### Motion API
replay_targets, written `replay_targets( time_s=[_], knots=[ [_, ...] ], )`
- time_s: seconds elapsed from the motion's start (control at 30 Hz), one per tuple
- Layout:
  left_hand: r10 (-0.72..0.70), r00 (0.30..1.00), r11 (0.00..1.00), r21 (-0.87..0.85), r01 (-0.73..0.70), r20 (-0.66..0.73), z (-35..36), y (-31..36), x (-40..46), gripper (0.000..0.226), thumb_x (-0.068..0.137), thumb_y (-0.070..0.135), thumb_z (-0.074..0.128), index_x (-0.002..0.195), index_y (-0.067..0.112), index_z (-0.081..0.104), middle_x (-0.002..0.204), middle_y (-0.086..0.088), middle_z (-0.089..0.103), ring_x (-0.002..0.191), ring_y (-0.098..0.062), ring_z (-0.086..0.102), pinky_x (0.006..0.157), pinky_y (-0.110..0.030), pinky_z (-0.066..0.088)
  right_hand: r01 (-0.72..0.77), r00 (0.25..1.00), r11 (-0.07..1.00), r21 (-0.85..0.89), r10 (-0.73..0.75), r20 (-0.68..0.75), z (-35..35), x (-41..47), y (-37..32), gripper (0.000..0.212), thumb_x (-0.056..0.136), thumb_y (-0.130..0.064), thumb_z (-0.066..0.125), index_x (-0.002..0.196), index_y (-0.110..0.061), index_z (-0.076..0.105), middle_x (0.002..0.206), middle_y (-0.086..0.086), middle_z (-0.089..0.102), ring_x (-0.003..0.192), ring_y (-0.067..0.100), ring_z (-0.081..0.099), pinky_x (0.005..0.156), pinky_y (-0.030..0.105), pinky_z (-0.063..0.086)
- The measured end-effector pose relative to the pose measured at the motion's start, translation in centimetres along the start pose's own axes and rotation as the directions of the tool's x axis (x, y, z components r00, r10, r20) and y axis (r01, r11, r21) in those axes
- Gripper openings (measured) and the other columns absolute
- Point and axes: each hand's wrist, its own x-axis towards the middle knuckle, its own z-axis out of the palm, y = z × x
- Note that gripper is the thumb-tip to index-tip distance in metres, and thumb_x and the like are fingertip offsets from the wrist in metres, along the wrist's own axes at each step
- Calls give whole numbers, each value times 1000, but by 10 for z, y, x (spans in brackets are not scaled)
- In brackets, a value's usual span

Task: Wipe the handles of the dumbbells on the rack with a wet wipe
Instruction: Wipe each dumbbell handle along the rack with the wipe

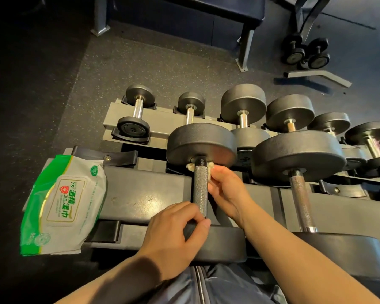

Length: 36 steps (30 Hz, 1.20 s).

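Right hand [225,189] pinches crumpled white wet wipe [211,171] against far end of knurled steel dumbbell handle [200,189], tight beside black weight head [201,144]. Left hand [176,229], fingers curled, grips near end; mid-handle bare between.

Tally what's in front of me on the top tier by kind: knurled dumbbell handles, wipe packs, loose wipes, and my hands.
Knurled steel dumbbell handles: 2
Green-and-white wet wipe pack: 1
Crumpled white wet wipe: 1
Hands, left hand and right hand: 2
Total: 6
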Motion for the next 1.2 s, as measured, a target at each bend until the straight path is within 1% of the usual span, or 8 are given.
replay_targets(
  time_s=[0.2,0.33,0.43,0.6,0.9,1.07,1.13,1.2],
  knots=[
    [10,1000,1000,-24,-10,-20,2,-1,-2,31,85,51,43,69,25,51,74,13,53,70,-5,50,60,-15,34,236,959,894,-381,-277,-56,-8,-5,0,17,94,-6,53,94,-11,69,86,3,70,79,11,66,68,21,54],
    [17,999,1000,-6,-17,-33,4,-1,-3,30,86,52,42,70,29,51,71,14,53,71,-5,51,59,-15,34,550,708,178,-816,-617,343,-10,-15,-2,26,90,-9,62,112,-21,69,105,-13,66,92,-5,59,85,4,43],
    [19,999,1000,-6,-19,-36,5,-2,-3,28,86,54,41,69,32,48,68,18,50,70,-5,50,59,-19,36,538,526,-415,-734,-515,677,-6,-12,-4,40,74,3,72,112,-9,69,98,7,69,88,17,65,73,26,53],
    [36,996,999,-29,-39,-82,7,-2,-2,27,86,51,44,67,32,47,66,17,50,66,-7,50,58,-28,41,352,701,-848,-397,-43,712,38,-23,-23,26,93,-12,51,119,-9,56,113,11,51,100,27,51,69,29,39],
    [11,989,996,-82,-24,-150,9,-6,-6,31,86,51,44,64,29,47,66,11,52,64,-9,50,57,-27,39,247,830,-963,106,266,489,85,-13,-7,35,100,-18,41,133,-9,51,132,15,47,118,33,48,89,35,49],
    [26,982,995,-87,-42,-185,11,-6,-7,30,87,48,45,63,30,47,65,13,51,62,-8,50,55,-22,37,403,605,-903,-151,139,784,33,-18,-30,20,93,-12,53,111,-10,62,105,9,58,90,25,55,63,30,43],
    [27,982,996,-79,-42,-187,11,-5,-6,29,86,47,45,61,32,43,62,13,49,61,-8,48,53,-19,34,388,650,-810,-441,-99,753,11,-14,-31,18,92,-12,56,109,-11,60,97,7,62,83,23,59,63,29,48],
    [30,984,997,-66,-42,-177,10,-4,-5,29,86,48,44,60,36,39,61,15,48,61,-8,47,53,-15,31,352,764,-485,-801,-346,545,-4,-10,-24,12,95,-14,51,103,-10,59,89,4,63,76,19,58,62,25,43]
  ],
)
